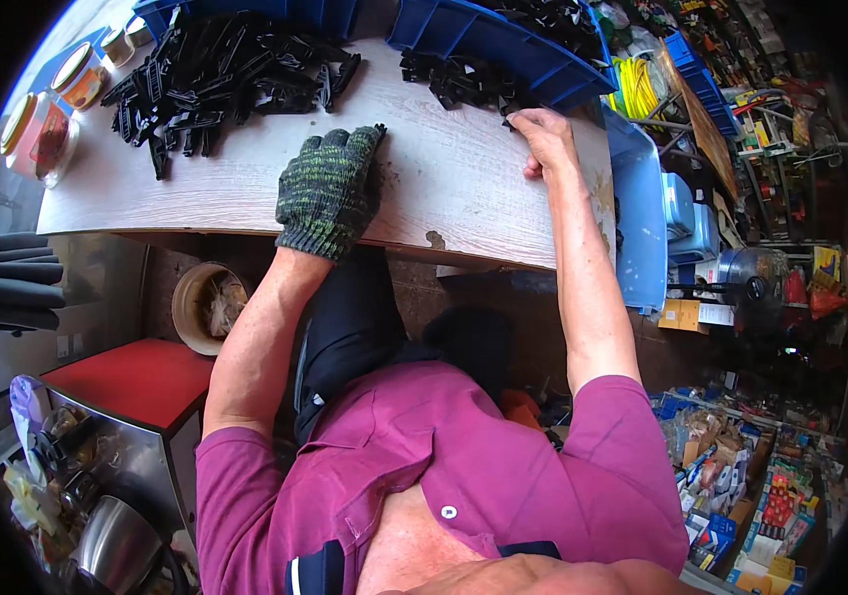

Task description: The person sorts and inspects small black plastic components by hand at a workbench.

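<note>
My left hand (327,193), in a dark green and black knitted glove, is curled closed just above the pale wood-grain table (464,188). Its fingers face away from view; a dark tip shows at its upper right end, and I cannot make out what it holds. My bare right hand (546,144) reaches to the small pile of black plastic parts (459,81) at the far right, thumb and forefinger pinching a small black plastic part (509,120) at its edge. A larger heap of long black plastic parts (221,74) lies beyond my left hand.
Blue plastic bins (503,50) stand along the table's far side. Lidded jars (42,139) sit at the left edge. A light blue bin (640,218) adjoins the right edge. Below left are a red-topped cabinet (131,382) and a round bucket (196,307). Cluttered shelves fill the right.
</note>
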Motion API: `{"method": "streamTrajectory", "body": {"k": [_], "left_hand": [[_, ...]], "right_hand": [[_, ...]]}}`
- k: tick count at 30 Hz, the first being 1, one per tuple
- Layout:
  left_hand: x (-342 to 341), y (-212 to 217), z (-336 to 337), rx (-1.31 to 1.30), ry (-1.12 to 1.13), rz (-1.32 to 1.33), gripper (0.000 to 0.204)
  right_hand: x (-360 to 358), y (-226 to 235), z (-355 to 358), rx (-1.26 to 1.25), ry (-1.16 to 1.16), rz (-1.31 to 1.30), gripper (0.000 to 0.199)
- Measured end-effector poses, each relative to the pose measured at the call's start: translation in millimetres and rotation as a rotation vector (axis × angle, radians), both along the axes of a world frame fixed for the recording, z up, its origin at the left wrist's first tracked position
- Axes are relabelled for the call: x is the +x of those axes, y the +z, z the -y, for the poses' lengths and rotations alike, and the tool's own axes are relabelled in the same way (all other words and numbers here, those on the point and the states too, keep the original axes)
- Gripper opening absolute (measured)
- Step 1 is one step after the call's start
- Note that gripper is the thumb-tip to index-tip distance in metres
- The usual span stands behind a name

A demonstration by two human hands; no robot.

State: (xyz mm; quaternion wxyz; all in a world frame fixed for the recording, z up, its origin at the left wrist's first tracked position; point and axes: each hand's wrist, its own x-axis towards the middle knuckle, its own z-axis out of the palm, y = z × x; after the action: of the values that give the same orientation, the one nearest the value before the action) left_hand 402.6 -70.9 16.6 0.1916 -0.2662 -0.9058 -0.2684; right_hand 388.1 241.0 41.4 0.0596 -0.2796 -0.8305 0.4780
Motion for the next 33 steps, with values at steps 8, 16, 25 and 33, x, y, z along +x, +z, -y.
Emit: {"method": "streamTrajectory", "body": {"k": [8,16,25,33], "left_hand": [[0.4,2.2,-0.1,0.022,0.004,-0.004,0.029],[-1.3,-2.7,0.8,0.036,0.004,-0.052,0.030],[12.9,-11.0,-6.9,0.360,-0.100,-0.150,0.028],[25.4,-8.3,-60.1,0.415,-0.191,0.158,0.035]], "right_hand": [[8.7,-1.9,0.1,0.008,-0.042,-0.054,0.030],[12.2,5.1,11.2,0.053,0.043,0.097,0.036],[26.2,0.2,26.5,-0.207,0.080,-0.005,0.026],[62.4,-13.8,60.7,-0.629,0.170,-0.202,0.018]]}}
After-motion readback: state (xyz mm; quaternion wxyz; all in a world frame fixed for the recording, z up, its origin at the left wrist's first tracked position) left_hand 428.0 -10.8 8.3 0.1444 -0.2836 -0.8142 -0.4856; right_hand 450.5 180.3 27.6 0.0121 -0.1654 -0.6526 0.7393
